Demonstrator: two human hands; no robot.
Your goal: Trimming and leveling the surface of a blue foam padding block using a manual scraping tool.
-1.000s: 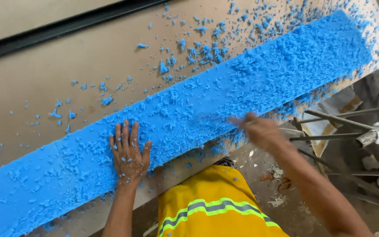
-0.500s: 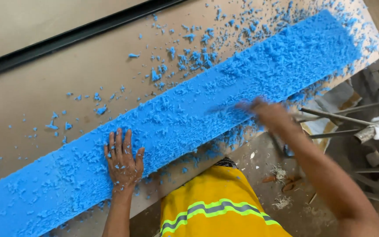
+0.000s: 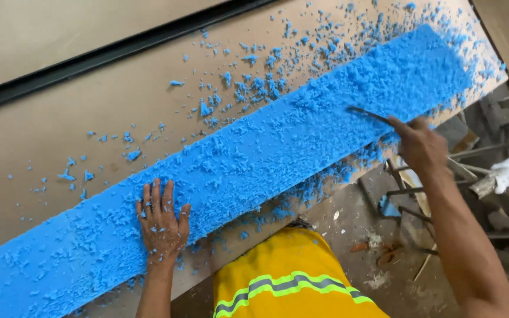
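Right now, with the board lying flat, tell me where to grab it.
Grip the blue board on its near long edge, which overhangs the table, coming from the body's side. The left hand presses flat there; the right hand holds a thin tool.

Bright, even daylight; soft shadows, slight motion blur, no glare.

One view only, head-worn. Looks steeply down onto the bench [image 3: 78, 118] from its near edge, tilted so that edge runs diagonally, lower left to upper right. Close range, both forearms in frame. Wearer's yellow vest [image 3: 290, 277] fills bottom centre below the bench; floor clutter right of it, probably metal frames, blurred.
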